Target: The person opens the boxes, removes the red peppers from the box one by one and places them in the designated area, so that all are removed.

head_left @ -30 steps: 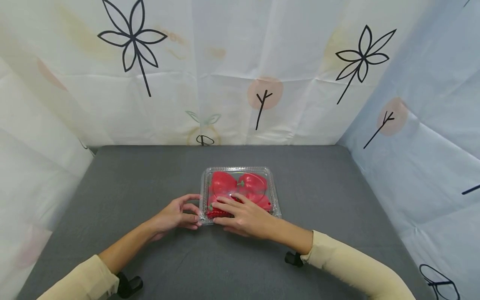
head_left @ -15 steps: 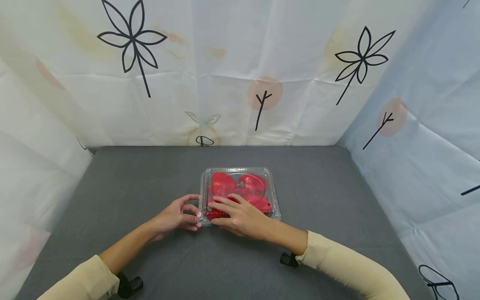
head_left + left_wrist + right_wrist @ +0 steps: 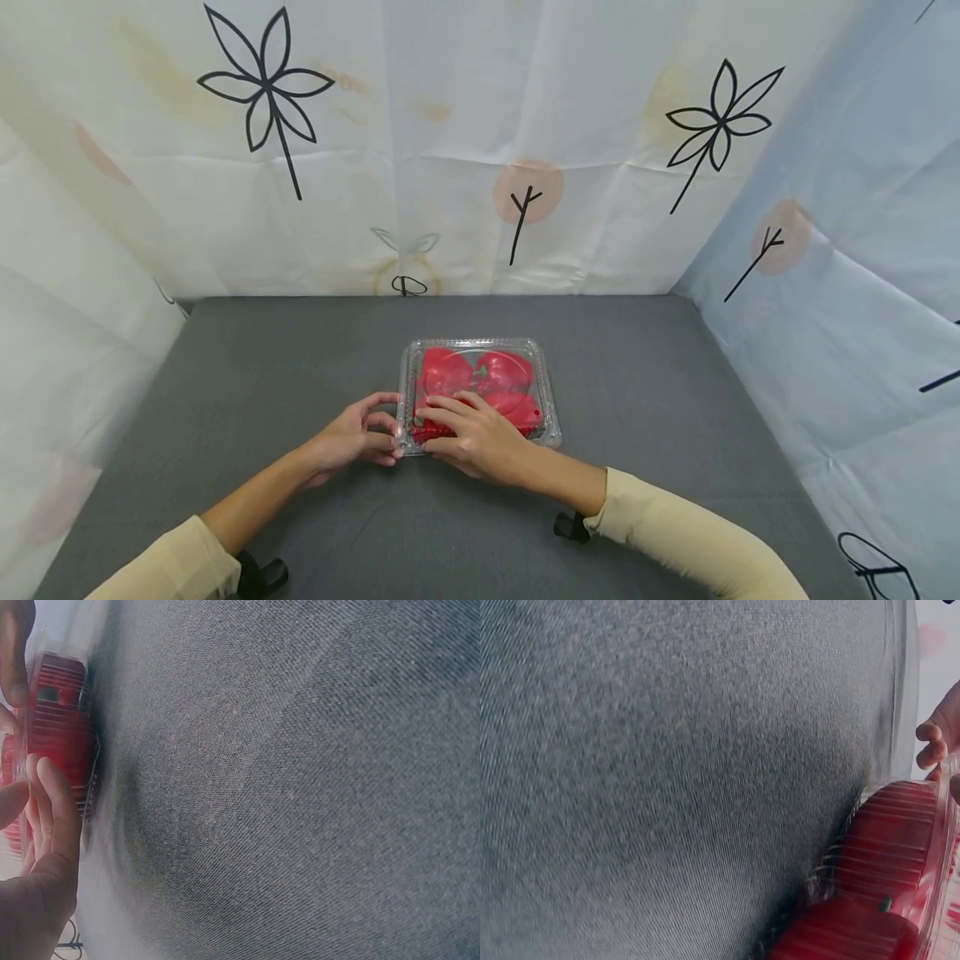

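Note:
A clear plastic clamshell box (image 3: 553,408) with a ribbed rim stands on the grey tabletop. Through its lid show several red peppers (image 3: 506,369) with green stems. At the box's near left corner my left hand (image 3: 352,435) pinches the rim between thumb and fingers. The left wrist view shows that hand (image 3: 45,877) beside the ribbed wall. My right hand (image 3: 480,440) rests on the near left part of the lid, fingers spread and hiding some of the contents. In the right wrist view, the box's side (image 3: 889,840) lies at the lower right.
A grey cloth (image 3: 630,375) covers the table around the box. White sheets with printed plants (image 3: 450,167) hang behind it and along both sides. Black straps (image 3: 258,575) sit near both wrists, below the cream sleeves (image 3: 675,525).
My right hand has slid slightly left along the lid, its forearm following. The left hand keeps its place at the corner, and the box sits almost unchanged while the head view tilts slightly.

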A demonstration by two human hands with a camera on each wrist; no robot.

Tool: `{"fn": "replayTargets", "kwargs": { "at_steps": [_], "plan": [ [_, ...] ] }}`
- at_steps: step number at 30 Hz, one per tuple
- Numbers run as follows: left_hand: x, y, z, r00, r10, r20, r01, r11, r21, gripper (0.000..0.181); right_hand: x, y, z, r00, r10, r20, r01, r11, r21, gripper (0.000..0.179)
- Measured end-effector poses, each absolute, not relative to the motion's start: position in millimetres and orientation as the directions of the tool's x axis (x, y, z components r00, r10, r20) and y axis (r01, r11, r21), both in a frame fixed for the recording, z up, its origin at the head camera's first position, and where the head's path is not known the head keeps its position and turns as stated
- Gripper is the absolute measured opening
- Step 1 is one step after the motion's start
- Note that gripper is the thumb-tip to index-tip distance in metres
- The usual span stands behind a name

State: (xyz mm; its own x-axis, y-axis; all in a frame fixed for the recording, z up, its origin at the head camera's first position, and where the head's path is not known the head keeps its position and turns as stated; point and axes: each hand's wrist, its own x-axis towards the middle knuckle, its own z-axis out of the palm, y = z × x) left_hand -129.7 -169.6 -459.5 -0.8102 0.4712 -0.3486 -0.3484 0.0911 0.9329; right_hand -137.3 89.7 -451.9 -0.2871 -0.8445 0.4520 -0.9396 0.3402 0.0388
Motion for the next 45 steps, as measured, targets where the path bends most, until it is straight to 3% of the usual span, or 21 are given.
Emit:
{"fn": "replayTargets", "kwargs": {
  "at_steps": [7,19,28,45],
  "plan": [
    [-128,-170,-463,-0.819,0.480,-0.316,-0.316,0.084,0.945,0.071,-134,85,-456,-0.320,-0.819,0.476,-0.932,0.363,-0.003,0.028],
    [-127,-167,-466,-0.847,0.467,-0.255,-0.238,0.096,0.966,0.067,-134,80,-459,-0.324,-0.802,0.501,-0.925,0.379,0.009,0.026],
    [-127,-165,-463,-0.840,0.464,-0.281,-0.259,0.111,0.959,0.067,-135,79,-458,-0.375,-0.795,0.476,-0.913,0.405,-0.042,0.025],
    [-128,-162,-463,-0.853,0.442,-0.278,-0.261,0.101,0.960,0.065,-134,78,-464,-0.347,-0.796,0.496,-0.905,0.423,0.047,0.030]
  ]
}}
